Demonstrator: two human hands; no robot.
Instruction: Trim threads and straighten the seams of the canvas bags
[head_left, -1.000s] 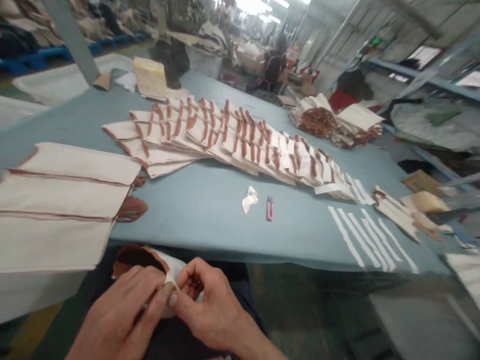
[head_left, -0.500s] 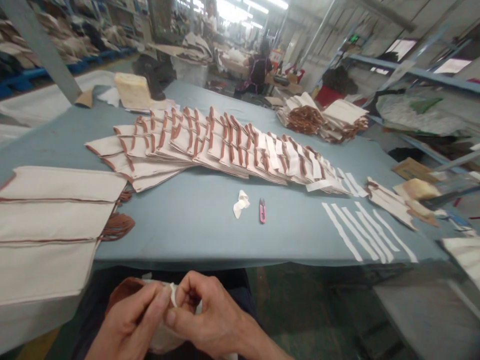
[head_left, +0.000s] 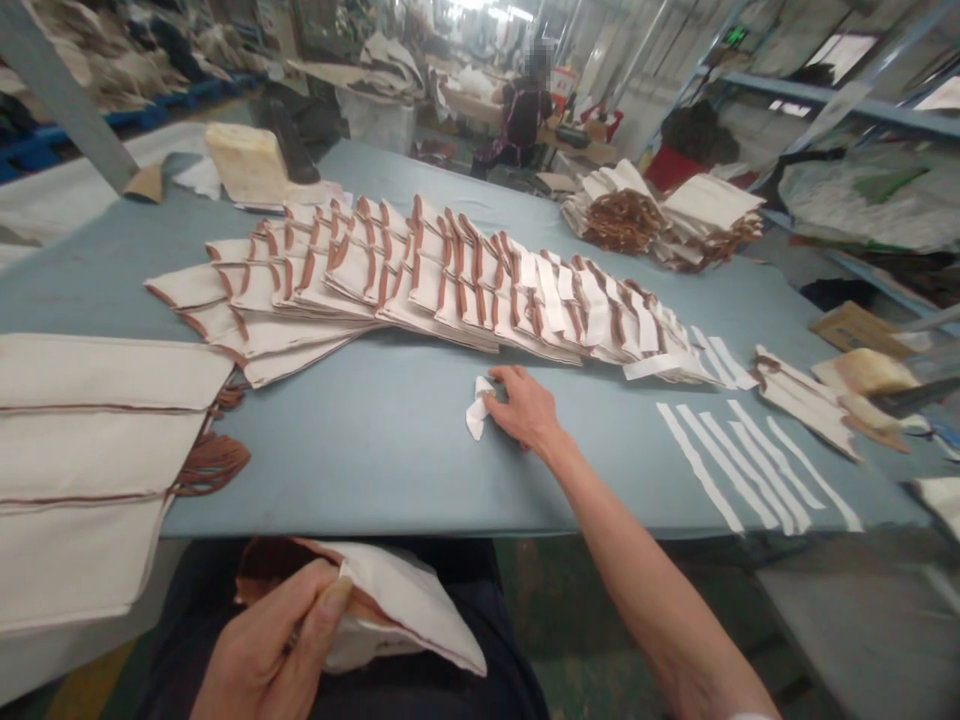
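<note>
Left hand (head_left: 274, 630) — fingers clamped on a cream, brown-edged fabric pouch (head_left: 416, 598), apparently to steady its rim; right hand (head_left: 525, 405) — fingers at a crumpled white scrap (head_left: 477, 413), grip unclear.

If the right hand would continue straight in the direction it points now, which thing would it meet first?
Probably the small crumpled white scrap, lying right at the tips of the right hand; whether they already touch is unclear from this view.
</note>
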